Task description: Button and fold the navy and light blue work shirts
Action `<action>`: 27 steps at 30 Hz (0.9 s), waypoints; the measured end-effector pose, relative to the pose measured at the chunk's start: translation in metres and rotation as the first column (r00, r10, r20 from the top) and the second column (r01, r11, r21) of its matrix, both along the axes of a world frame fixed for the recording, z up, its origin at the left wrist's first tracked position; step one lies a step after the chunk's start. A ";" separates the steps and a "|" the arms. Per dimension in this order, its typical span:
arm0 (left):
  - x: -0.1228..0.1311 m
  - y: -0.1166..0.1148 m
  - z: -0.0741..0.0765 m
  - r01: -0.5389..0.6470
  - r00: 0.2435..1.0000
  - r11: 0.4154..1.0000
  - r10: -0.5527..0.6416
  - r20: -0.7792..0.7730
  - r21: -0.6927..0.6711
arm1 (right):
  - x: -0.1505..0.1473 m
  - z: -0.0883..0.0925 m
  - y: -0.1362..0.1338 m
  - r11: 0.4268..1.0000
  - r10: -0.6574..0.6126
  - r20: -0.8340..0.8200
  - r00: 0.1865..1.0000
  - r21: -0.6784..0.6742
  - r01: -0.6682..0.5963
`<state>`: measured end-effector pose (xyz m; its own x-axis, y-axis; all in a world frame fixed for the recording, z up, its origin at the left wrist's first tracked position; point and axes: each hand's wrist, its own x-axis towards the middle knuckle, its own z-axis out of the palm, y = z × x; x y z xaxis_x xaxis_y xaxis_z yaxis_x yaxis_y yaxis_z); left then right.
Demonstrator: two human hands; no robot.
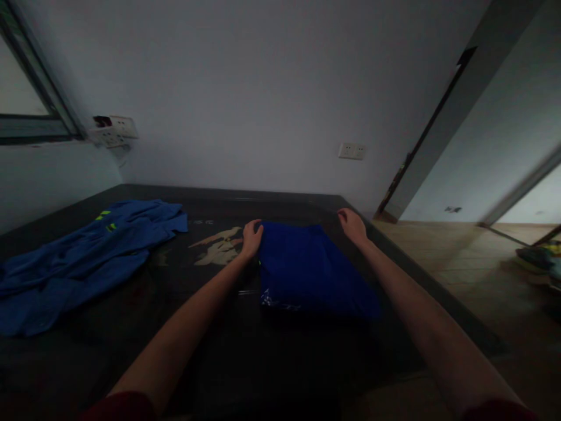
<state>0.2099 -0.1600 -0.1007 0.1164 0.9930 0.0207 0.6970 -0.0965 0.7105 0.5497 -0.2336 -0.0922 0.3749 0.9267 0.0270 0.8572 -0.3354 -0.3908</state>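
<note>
Left fingers (255, 227) half-curled at blue cloth (302, 269), right fingers (344, 214) nearly closed; holds unclear. Likely light, floppy; grip corner by left fingers.

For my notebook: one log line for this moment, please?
left hand: at edge of flat bright-blue clothlike bundle; right hand: apart, beside bundle; further left: rumpled mid-blue fabric garment

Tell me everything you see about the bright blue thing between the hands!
The bright blue thing looks like fabric or plastic; I can't tell which. It lies on the dark surface, narrower at its far edge, with white marks at its near left corner. The left hand touches its far left corner; the right hand is apart, beyond its far right corner.
</note>
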 end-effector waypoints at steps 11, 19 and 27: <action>-0.050 -0.122 0.076 0.374 0.845 0.889 -0.209 0.492 -0.263 | -0.113 0.040 0.041 0.840 0.525 -0.077 0.848 0.209 -0.501; -0.051 -0.174 0.091 0.503 0.830 0.794 -0.335 0.446 -0.341 | -0.199 -0.002 0.097 0.794 0.588 -0.105 0.802 -0.111 -0.597; -0.050 -0.172 0.097 0.616 0.753 0.700 -0.386 0.534 -0.362 | -0.223 -0.051 0.112 0.828 0.524 -0.088 0.847 -0.179 -0.531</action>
